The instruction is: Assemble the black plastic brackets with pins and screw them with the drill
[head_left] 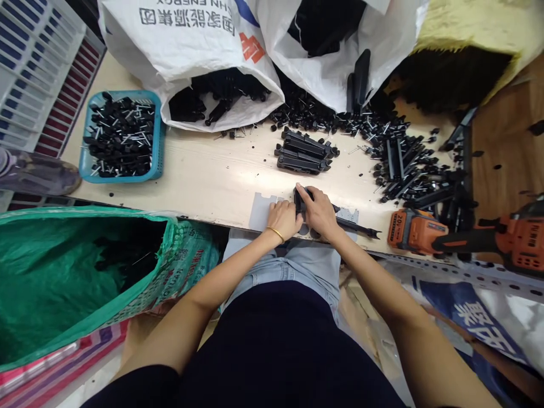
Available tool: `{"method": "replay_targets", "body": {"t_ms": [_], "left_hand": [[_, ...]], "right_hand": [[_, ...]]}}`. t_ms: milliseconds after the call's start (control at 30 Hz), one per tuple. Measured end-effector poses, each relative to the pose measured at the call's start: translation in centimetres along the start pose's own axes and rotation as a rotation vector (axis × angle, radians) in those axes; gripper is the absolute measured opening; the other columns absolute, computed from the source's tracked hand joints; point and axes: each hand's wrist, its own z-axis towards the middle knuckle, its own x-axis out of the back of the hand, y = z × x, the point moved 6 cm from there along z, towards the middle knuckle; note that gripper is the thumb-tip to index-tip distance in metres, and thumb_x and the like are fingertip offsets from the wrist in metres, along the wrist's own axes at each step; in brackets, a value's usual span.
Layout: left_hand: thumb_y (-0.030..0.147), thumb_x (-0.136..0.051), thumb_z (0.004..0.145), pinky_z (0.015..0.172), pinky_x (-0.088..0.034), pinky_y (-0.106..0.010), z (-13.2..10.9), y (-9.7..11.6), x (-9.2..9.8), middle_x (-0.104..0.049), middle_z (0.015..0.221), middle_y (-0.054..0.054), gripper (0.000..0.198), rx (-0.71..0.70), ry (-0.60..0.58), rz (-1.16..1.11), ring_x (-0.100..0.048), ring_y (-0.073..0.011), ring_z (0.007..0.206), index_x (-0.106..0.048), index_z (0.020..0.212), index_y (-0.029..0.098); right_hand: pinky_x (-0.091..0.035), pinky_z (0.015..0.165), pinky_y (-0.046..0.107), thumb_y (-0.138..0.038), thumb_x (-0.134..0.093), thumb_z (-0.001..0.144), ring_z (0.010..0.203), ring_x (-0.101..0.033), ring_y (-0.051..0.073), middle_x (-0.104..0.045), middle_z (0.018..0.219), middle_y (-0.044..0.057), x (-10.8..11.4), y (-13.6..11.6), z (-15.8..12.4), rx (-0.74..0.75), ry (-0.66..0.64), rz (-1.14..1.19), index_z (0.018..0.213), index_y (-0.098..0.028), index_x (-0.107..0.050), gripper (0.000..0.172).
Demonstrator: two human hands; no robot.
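Observation:
At the table's front edge, my left hand [285,220] is closed against the near side of a black plastic part [302,199]. My right hand [321,213] grips the same part from the other side, thumb and fingers over its top. Much of that part is hidden by my fingers. Under both hands lies a thin grey plate [260,211]. A long black piece with a forked end [359,228] extends to the right from beneath my right hand; I cannot tell whether it joins the held part. Just beyond my hands, several black assembled parts [304,152] lie side by side.
A blue basket [158,141] of black-headed pins stands at left. White sacks [204,51] and a yellow sack [463,25] open at the back. Loose black pieces [408,164] pile at right, near an orange cordless drill [425,232]. A green sack [55,272] gapes at lower left.

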Motion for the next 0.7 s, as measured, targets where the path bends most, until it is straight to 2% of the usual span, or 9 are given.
{"method": "replay_targets", "body": {"t_ms": [67, 133, 200, 267, 333, 400, 533, 600, 700], "left_hand": [[0.02, -0.051, 0.083, 0.094, -0.04, -0.044, -0.2, 0.3, 1.5, -0.061, 0.111, -0.016, 0.028, -0.143, 0.06, 0.035, -0.054, -0.0303, 0.109, -0.059, 0.107, 0.009], [0.012, -0.052, 0.079, 0.106, -0.032, -0.045, 0.1, 0.9, 2.4, -0.051, 0.133, -0.017, 0.049, -0.356, 0.111, 0.089, -0.045, -0.0298, 0.125, -0.048, 0.127, 0.009], [0.009, -0.055, 0.076, 0.114, -0.019, -0.048, 1.0, 1.5, 2.0, -0.036, 0.149, -0.017, 0.07, -0.569, 0.074, 0.159, -0.032, -0.0293, 0.138, -0.032, 0.142, 0.011], [0.01, -0.062, 0.072, 0.116, -0.01, -0.05, 2.4, 1.9, 0.7, -0.03, 0.152, -0.018, 0.084, -0.719, -0.026, 0.231, -0.028, -0.0307, 0.141, -0.023, 0.147, 0.011], [0.014, -0.069, 0.068, 0.116, -0.01, -0.05, 3.6, 2.4, -0.4, -0.037, 0.148, -0.02, 0.091, -0.841, -0.107, 0.277, -0.033, -0.0319, 0.138, -0.024, 0.146, 0.009], [0.016, -0.071, 0.067, 0.116, -0.014, -0.048, 3.8, 2.9, -0.5, -0.046, 0.139, -0.02, 0.091, -0.947, -0.126, 0.302, -0.042, -0.0309, 0.13, -0.027, 0.146, 0.01], [0.02, -0.063, 0.079, 0.104, -0.033, -0.042, 1.4, 3.5, 0.5, -0.056, 0.123, -0.016, 0.078, -1.015, -0.104, 0.309, -0.053, -0.027, 0.113, -0.025, 0.147, 0.014], [0.025, -0.061, 0.081, 0.093, -0.041, -0.038, -0.7, 3.6, 0.7, -0.057, 0.119, -0.016, 0.076, -0.967, -0.13, 0.305, -0.056, -0.0273, 0.107, -0.025, 0.147, 0.013], [0.022, -0.056, 0.082, 0.083, -0.045, -0.034, -4.1, 3.2, 0.1, -0.061, 0.11, -0.014, 0.064, -0.845, -0.225, 0.269, -0.06, -0.0259, 0.098, -0.034, 0.141, 0.011]], "right_hand": [[-0.042, 0.095, 0.044, -0.009, -0.039, 0.081, 0.12, -0.044, 0.028, -0.045, 0.133, 0.016, 1.5, -0.1, -1.2, 0.02, 0.104, 0.096, 0.145, -0.02, -0.036, 0.065], [-0.04, 0.099, 0.044, -0.012, -0.039, 0.084, 0.12, -0.044, 0.027, -0.047, 0.13, 0.015, 3.3, 1.0, -3.5, -0.033, 0.216, 0.133, 0.14, -0.02, -0.042, 0.056], [-0.04, 0.096, 0.046, -0.023, -0.045, 0.088, 0.113, -0.048, 0.029, -0.054, 0.12, 0.016, 4.4, 3.1, -6.4, -0.154, 0.238, 0.076, 0.131, -0.018, -0.05, 0.044], [-0.043, 0.088, 0.046, -0.035, -0.051, 0.087, 0.102, -0.052, 0.03, -0.058, 0.109, 0.016, 4.3, 5.6, -9.2, -0.26, 0.132, -0.01, 0.12, -0.016, -0.056, 0.038], [-0.045, 0.081, 0.043, -0.039, -0.05, 0.088, 0.095, -0.054, 0.029, -0.06, 0.099, 0.015, 3.8, 7.2, -11.2, -0.294, -0.004, -0.036, 0.109, -0.015, -0.059, 0.033], [-0.046, 0.076, 0.038, -0.038, -0.047, 0.091, 0.093, -0.056, 0.028, -0.06, 0.095, 0.013, 3.6, 7.5, -12.3, -0.27, -0.078, 0.004, 0.103, -0.016, -0.058, 0.028], [-0.048, 0.072, 0.033, -0.04, -0.044, 0.094, 0.092, -0.059, 0.023, -0.062, 0.097, 0.011, 5.2, 4.6, -12.6, -0.167, -0.088, 0.088, 0.106, -0.018, -0.055, 0.028], [-0.048, 0.072, 0.032, -0.041, -0.043, 0.095, 0.09, -0.06, 0.023, -0.063, 0.096, 0.01, 6.2, 2.4, -12.5, -0.088, -0.101, 0.082, 0.106, -0.018, -0.055, 0.029], [-0.047, 0.069, 0.029, -0.04, -0.041, 0.096, 0.087, -0.062, 0.021, -0.064, 0.096, 0.01, 7.3, -0.8, -12.4, 0.07, -0.183, 0.074, 0.104, -0.017, -0.055, 0.029]]}}
